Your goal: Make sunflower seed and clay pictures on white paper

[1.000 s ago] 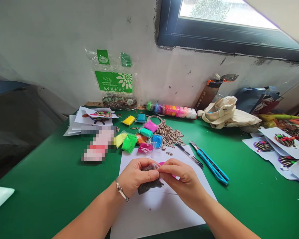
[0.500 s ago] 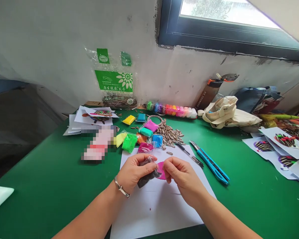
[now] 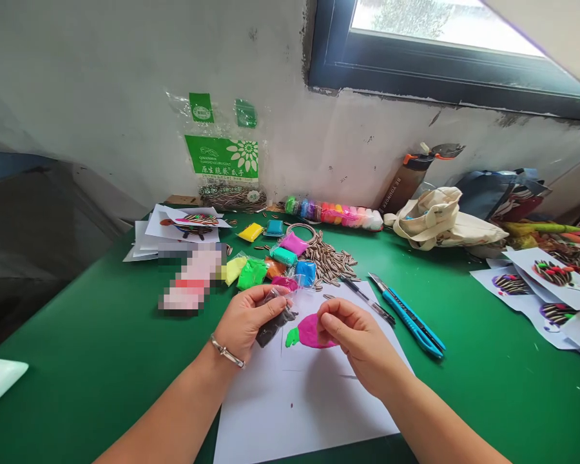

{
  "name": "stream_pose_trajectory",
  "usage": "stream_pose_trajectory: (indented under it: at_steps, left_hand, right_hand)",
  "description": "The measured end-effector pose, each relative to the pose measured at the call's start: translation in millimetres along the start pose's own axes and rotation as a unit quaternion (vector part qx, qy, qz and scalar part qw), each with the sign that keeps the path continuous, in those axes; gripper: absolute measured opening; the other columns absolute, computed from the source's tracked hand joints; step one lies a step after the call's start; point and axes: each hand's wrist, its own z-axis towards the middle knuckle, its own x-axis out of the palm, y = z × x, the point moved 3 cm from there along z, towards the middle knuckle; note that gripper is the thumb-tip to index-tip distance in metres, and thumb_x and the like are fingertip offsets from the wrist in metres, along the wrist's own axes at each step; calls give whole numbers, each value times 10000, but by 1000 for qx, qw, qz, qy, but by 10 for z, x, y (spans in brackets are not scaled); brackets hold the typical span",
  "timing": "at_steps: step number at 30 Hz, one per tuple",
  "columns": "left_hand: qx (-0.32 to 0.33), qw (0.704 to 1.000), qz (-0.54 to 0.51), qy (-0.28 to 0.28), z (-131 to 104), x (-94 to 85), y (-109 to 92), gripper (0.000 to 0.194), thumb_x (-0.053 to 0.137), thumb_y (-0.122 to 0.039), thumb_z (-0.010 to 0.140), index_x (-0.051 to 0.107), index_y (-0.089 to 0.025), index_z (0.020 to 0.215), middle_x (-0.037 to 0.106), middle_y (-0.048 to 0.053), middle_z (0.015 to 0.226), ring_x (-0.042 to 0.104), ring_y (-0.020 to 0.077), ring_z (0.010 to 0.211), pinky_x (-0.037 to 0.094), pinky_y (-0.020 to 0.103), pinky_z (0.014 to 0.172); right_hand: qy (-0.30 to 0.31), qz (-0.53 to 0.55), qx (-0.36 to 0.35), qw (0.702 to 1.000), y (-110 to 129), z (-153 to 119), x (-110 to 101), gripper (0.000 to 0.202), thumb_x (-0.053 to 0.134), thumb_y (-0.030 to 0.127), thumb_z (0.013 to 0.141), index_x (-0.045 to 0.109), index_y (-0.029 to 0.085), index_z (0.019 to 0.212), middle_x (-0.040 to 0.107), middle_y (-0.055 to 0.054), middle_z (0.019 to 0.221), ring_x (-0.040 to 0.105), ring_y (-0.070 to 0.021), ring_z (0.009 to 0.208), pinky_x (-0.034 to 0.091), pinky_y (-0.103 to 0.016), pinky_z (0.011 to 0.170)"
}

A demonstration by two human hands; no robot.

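My left hand [image 3: 246,322] grips a clear plastic packet of black clay [image 3: 271,325], its loose upper end sticking up past my fingers. To its right, my right hand [image 3: 355,338] is closed in a pinch; whatever lies between thumb and forefinger is too small or hidden to name. Below both hands is a white sheet of paper [image 3: 261,419]. On it lies a flat magenta clay shape [image 3: 309,330] with a green clay piece [image 3: 292,337] at its left end. My right fingers cover part of the magenta shape.
Several coloured clay packets [image 3: 252,274] and a heap of sunflower seeds [image 3: 331,258] lie beyond the paper. A pen [image 3: 367,301] and a blue utility knife [image 3: 408,316] rest to the right. Picture cards [image 3: 188,222] stand at left, with more cards [image 3: 551,290] at far right.
My left hand has moved left and slightly up with the black clay packet, away from my right hand. The green piece and more of the magenta shape now show.
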Motion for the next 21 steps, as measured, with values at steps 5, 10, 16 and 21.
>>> stream_pose_trajectory:
  at_steps: [5,10,16,21]
  left_hand:
    - [-2,1000,-3,1,4,-1,17,334,843,-271,601,693,-127,862,719,44,744,647,119,649,500,190,606]
    - [0,1000,-2,-8,26,6,25,360,859,-286,560,696,-123,837,715,48,728,646,125,638,507,201,605]
    - [9,1000,16,-16,39,-12,20,355,849,-308,573,700,-122,837,715,54,742,643,130,660,508,204,615]
    - [8,1000,15,-12,42,-18,34,352,844,-306,584,699,-124,848,717,52,748,642,127,661,508,199,612]
  right_hand:
    - [2,-4,14,1000,-22,6,19,159,667,302,789,648,155,847,665,-46,788,600,-138,697,472,-281,692]
    - [-4,-27,11,1000,-6,10,54,202,716,306,739,667,139,842,677,-60,777,606,-149,710,481,-287,696]
    - [0,-116,-30,993,39,-6,34,244,624,362,821,656,147,711,634,-25,668,530,-114,611,434,-237,581]
    - [-16,-126,-19,992,11,-3,12,259,665,379,784,622,155,663,569,14,595,449,-89,560,358,-210,524]
